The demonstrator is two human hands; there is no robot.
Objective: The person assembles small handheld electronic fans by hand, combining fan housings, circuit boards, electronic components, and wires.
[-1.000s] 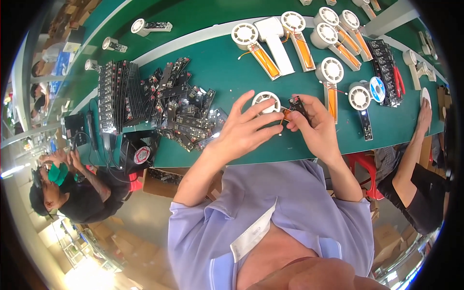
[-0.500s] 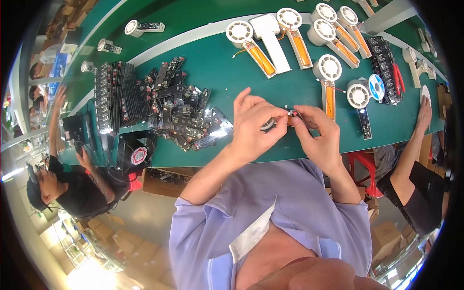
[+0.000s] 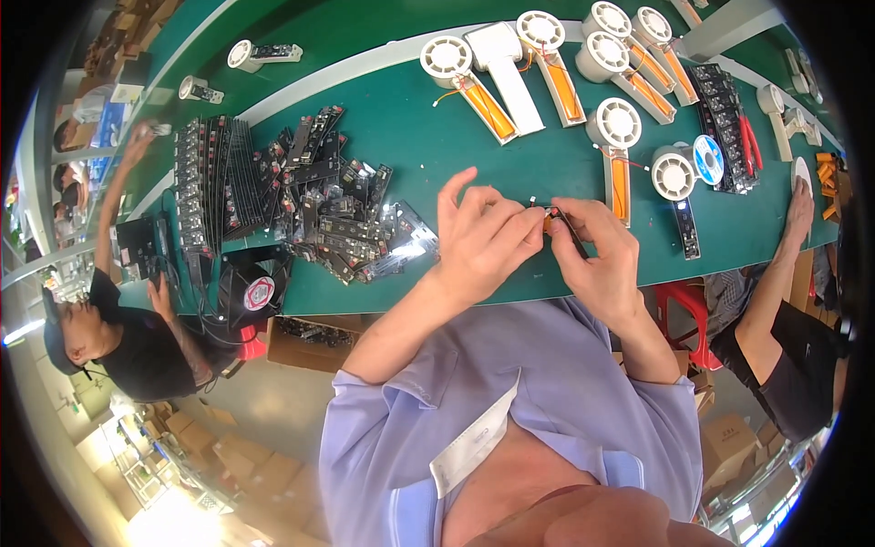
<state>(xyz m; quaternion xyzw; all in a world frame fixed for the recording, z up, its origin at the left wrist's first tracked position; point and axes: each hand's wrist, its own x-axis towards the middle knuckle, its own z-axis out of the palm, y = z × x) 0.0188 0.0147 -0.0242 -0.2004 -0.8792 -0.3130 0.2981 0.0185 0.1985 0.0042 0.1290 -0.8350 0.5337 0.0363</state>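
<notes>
Inward swept the left hand [image 3: 483,242], hold unclear, beside the black board [image 3: 573,236] the right hand [image 3: 603,255] gripped between thumb and fingers, near the front edge of the worktop [image 3: 392,105].

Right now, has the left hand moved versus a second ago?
Yes: the left hand has shifted right, away from the board pile, closer to the right hand.

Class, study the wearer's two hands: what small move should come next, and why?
Probably steady the dark board with the right hand while the left hand guides the small orange piece toward the board's upper end, because both hands nearly meet there; the exact contact is hidden.
</notes>
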